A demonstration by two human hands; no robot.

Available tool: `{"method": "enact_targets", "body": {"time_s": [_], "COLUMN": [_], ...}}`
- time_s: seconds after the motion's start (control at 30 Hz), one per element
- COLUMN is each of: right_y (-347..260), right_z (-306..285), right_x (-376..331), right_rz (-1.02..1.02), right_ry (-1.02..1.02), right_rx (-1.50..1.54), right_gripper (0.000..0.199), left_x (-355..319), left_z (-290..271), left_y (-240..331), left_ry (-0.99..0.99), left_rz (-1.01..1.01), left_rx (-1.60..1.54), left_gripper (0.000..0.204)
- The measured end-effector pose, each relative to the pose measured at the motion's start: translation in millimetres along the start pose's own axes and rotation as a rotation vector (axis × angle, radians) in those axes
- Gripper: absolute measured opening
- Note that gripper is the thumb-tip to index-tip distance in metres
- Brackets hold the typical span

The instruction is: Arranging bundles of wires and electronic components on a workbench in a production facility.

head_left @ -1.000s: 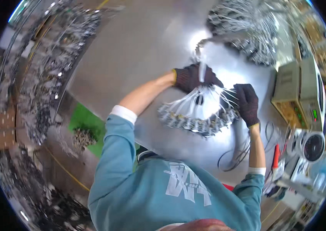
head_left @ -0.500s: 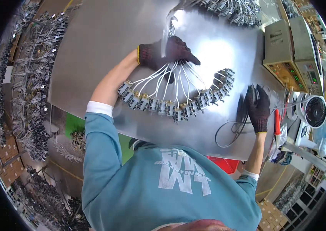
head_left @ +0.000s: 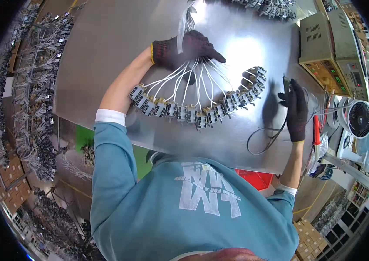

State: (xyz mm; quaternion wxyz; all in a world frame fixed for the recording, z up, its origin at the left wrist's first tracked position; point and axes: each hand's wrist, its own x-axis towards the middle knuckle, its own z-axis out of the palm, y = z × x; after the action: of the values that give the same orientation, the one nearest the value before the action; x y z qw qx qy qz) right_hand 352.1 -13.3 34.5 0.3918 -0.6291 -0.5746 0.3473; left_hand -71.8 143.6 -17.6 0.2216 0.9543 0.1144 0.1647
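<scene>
Gripping skinny white wires (head_left: 199,82) in knit-gloved left hand (head_left: 194,46), with chunky grey connectors (head_left: 192,115) arced over shiny metal table (head_left: 115,48). Pinching slim dark tool (head_left: 286,82) in right hand (head_left: 296,106), now reaching slightly further forward.

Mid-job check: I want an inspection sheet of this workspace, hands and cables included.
Surface: shiny metal table, with a glare patch.
Job's things: white wires fanning to a curved row of grey connectors.
Clutter: more wired parts at the far edge; red-handled tool at right.
Hands: gloved left hand grips the wires; gloved right hand seems to hold a slim dark object.
Cables: looped dark cable beside the right hand.
Surroundings: instruments with lit displays, fan, red bin, hanging wire bundles.
</scene>
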Motion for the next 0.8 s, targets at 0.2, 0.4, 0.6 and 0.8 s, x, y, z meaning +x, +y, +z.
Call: {"method": "enact_targets", "body": {"time_s": [0.2,0.4,0.6,0.8], "right_y": [-50.1,-50.4,-67.0,-68.6], "right_z": [9.5,21.2,27.7,26.6], "right_x": [29.6,56.3,64.6,64.4], "right_rz": [0.000,-0.176,-0.557,-0.638], "right_ry": [-0.142,-0.225,-0.272,-0.355], "right_rx": [-0.137,-0.486,-0.746,-0.731], "right_gripper": [0.037,0.032,0.026,0.029], "left_x": [-1.3,-4.9,-10.4,-14.2], "left_z": [2.4,-2.3,4.2,4.1], "left_y": [-7.7,-5.6,-15.8,-10.9], "left_ry": [0.052,0.035,0.091,0.097], "left_rz": [0.038,-0.003,0.071,0.002], "left_rx": [-0.038,-0.026,-0.040,0.012], "left_gripper": [0.097,0.096,0.088,0.062]}}
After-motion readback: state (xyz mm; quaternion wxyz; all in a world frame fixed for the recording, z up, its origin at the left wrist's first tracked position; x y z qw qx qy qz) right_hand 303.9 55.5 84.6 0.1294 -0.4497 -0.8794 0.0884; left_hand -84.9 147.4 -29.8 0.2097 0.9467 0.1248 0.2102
